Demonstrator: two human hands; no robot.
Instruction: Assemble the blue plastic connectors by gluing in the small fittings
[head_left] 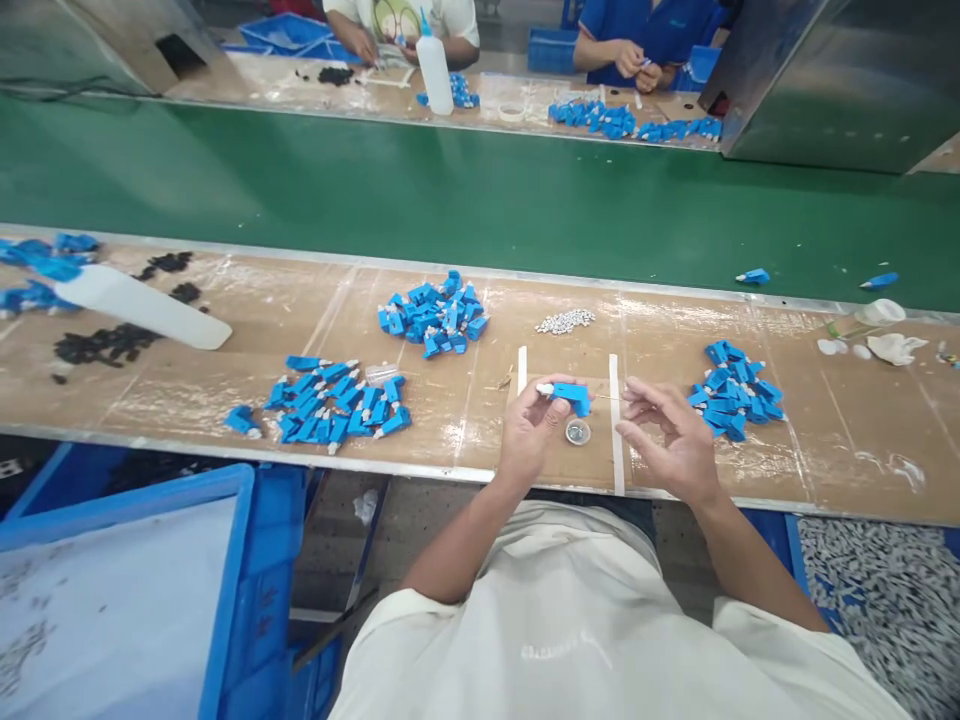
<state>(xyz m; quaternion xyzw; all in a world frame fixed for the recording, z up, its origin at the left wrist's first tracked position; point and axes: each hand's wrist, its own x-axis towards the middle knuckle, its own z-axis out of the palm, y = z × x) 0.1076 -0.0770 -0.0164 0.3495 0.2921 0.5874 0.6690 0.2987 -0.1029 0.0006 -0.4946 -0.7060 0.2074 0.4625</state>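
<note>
My left hand (527,430) pinches a small blue plastic part (571,396) with a white tip pointing left. Just to its right, my right hand (675,440) has thumb and fingers bent around what looks like a thin rod (609,398), which points at the blue part; its far end is too small to make out. Below the blue part lies a small round dish (577,432) on the bench. Beyond my hands is a heap of small silvery pieces (565,321). Two white tape strips (616,430) run along the bench beside my hands.
Piles of blue parts lie on the bench (450,420): a middle pile (435,315), a left pile (337,402) and a right pile (735,392). A white bottle (150,305) lies at left. Behind runs a green belt (450,200); two people work across it.
</note>
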